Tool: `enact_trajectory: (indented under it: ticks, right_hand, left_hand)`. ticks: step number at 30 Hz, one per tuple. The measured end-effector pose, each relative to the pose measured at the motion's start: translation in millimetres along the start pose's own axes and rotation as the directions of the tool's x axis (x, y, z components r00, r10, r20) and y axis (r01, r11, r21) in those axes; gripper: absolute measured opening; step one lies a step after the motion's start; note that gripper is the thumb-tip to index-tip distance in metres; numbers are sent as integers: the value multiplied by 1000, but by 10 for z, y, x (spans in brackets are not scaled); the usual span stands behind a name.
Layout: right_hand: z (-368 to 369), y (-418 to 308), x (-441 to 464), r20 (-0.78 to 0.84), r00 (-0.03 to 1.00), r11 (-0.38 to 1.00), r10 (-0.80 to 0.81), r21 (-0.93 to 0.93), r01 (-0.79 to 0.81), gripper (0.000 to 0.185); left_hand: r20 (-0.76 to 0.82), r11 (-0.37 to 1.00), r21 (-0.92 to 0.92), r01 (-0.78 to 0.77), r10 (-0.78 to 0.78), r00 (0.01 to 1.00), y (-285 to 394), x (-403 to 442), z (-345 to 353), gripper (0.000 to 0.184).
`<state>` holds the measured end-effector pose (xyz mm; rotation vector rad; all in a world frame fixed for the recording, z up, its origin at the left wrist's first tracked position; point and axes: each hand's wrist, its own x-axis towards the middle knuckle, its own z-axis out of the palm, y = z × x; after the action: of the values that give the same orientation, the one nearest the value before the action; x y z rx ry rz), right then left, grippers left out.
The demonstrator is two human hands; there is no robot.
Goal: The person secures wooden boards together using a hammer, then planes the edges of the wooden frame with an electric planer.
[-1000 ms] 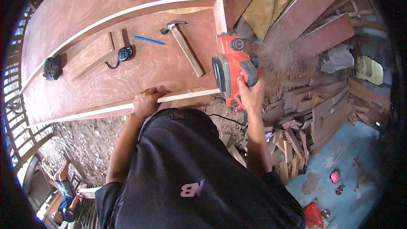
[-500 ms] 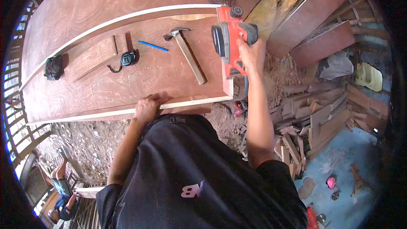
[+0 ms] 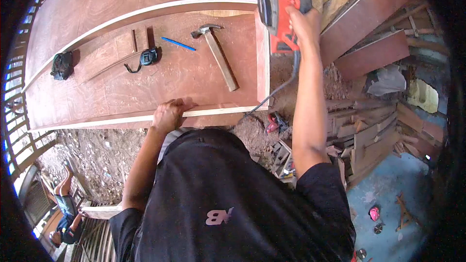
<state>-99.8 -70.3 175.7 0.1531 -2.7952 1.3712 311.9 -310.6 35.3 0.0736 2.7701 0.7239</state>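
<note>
My right hand point(image 3: 305, 22) grips the handle of a red electric hand planer point(image 3: 279, 14), past the far right corner of a shallow plywood box point(image 3: 263, 75). The planer appears apart from the box's right end board, and its cord hangs back toward my body. At the near side, my left hand point(image 3: 168, 115) is closed over the top edge of the box's near side board point(image 3: 221, 111). Inside the box lie a claw hammer point(image 3: 219, 58), a blue pen point(image 3: 178, 43), a tape measure point(image 3: 148, 56) and some wood strips point(image 3: 109, 65).
A dark bundle point(image 3: 62, 65) sits by the box's far side board. Plywood panels point(image 3: 371, 9) lean at the right, above a heap of wood scraps point(image 3: 371, 131). Another person point(image 3: 68, 208) is at the lower left. Shavings cover the ground point(image 3: 109, 165).
My right hand has carried the planer away from me and slightly right, off the right end board. More of its cord now shows. My left hand stays on the near side board.
</note>
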Motion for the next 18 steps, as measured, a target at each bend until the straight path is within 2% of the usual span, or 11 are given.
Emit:
enact_trajectory:
  ticks: [4,6,8,10,13,14,17,18]
  right_hand:
    - [-739,190,-1126,-7,1000,1000,20,8,-20,18]
    - [-1098,233,-1742,63,966,966,253,-67,-248,43]
    - [-1320,223,-2335,84,905,907,418,-88,-411,43]
    - [-1441,149,-2866,48,861,862,506,-65,-503,44]
    - [-1515,482,-3509,0,966,958,259,-129,-256,40]
    - [-1529,696,-3694,25,974,971,227,-84,-225,40]
    - [-1492,714,-3938,89,912,917,400,-50,-397,37]
    - [-1451,696,-3944,94,906,910,412,-90,-404,36]
  left_hand:
    - [35,1000,2,12,-12,999,39,1,-99,50]
    - [19,1000,18,-5,4,1000,68,-1,-127,50]
    - [14,1000,5,3,-3,1000,77,6,-88,46]
    - [0,1000,20,6,-6,1000,97,11,-97,45]
    - [-68,999,-16,-50,49,996,86,8,-59,42]
    - [-61,999,-10,-33,32,998,74,3,-38,42]
    - [-47,1000,-7,-2,2,999,63,5,-29,40]
    - [-47,1000,-17,0,-1,999,80,5,-45,40]
